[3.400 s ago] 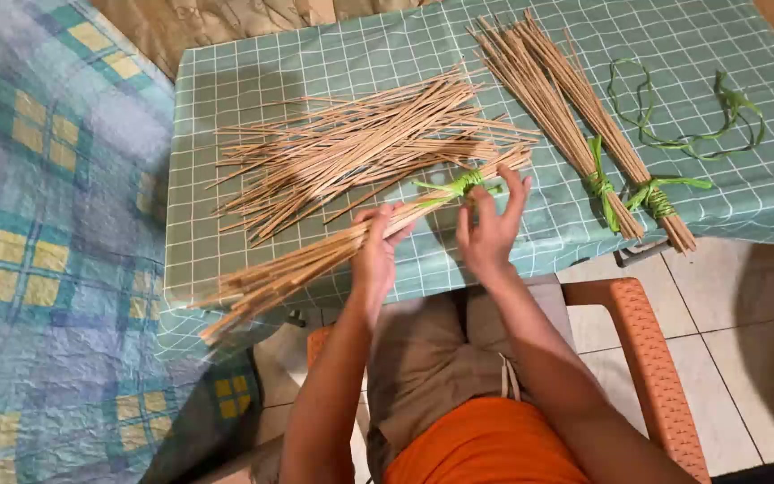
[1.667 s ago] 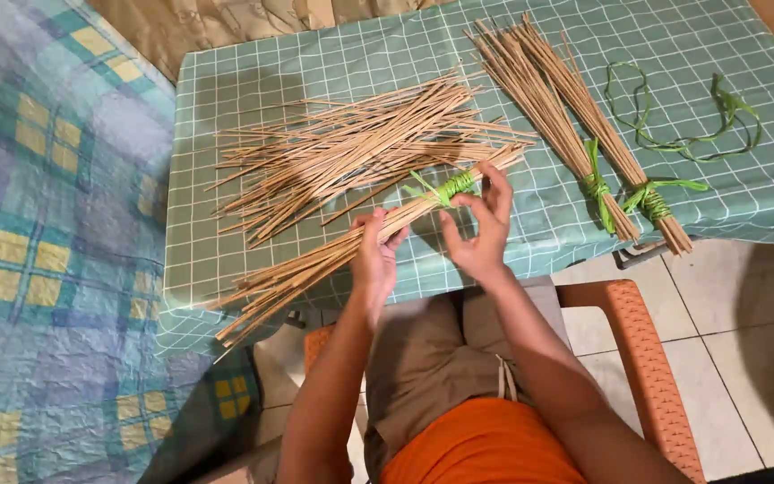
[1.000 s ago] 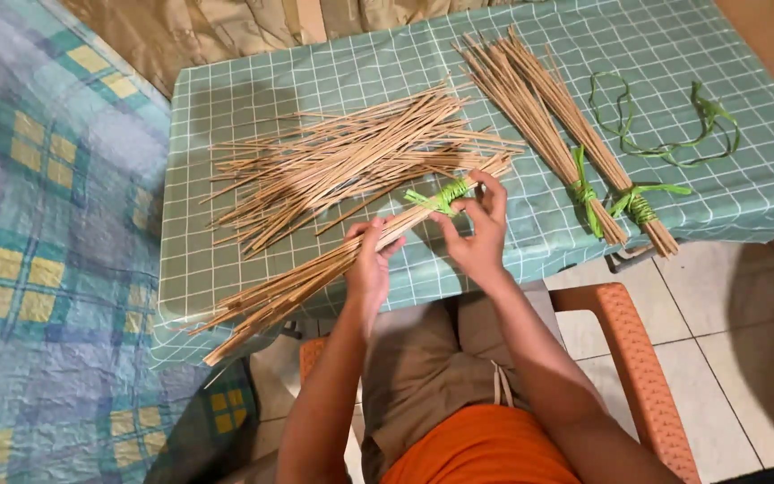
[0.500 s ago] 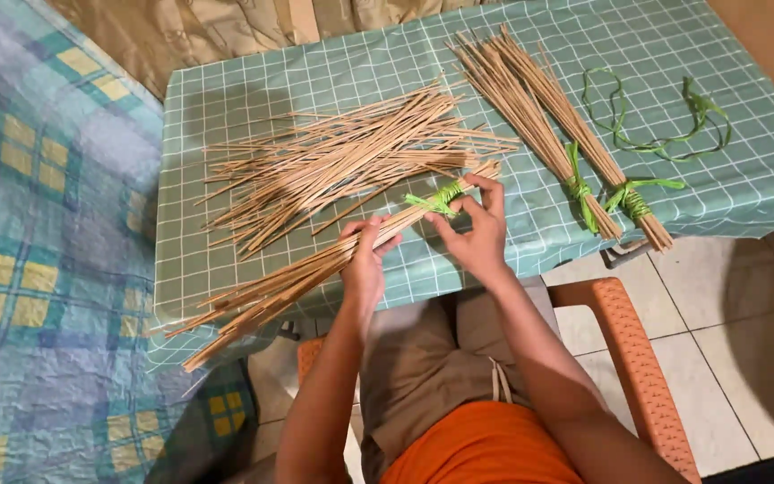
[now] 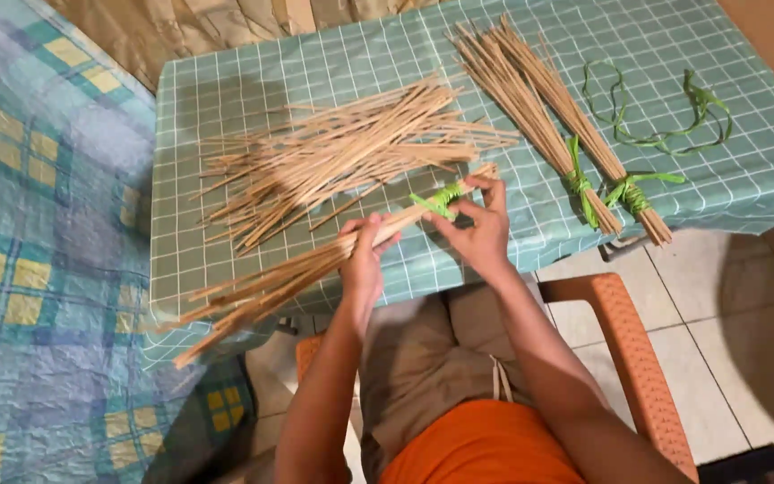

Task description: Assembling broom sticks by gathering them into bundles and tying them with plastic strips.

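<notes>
— Where's the stick bundle (image 5: 315, 269) now?

— Held over the near table (image 5: 226, 116) edge. My left hand (image 5: 362, 260) is clenched around its middle; my right hand (image 5: 477, 229) pinches the green strip (image 5: 441, 197) wound near the end.

— Which step?

— Binding, I'd say. Next I should keep the strip taut and tuck its end, beside the loose sticks (image 5: 333, 157).

Three tied stick bundles (image 5: 315, 269) (image 5: 530, 116) (image 5: 584, 134), one loose stick pile (image 5: 333, 152), one green strip (image 5: 656, 116), one chair (image 5: 629, 350).
</notes>
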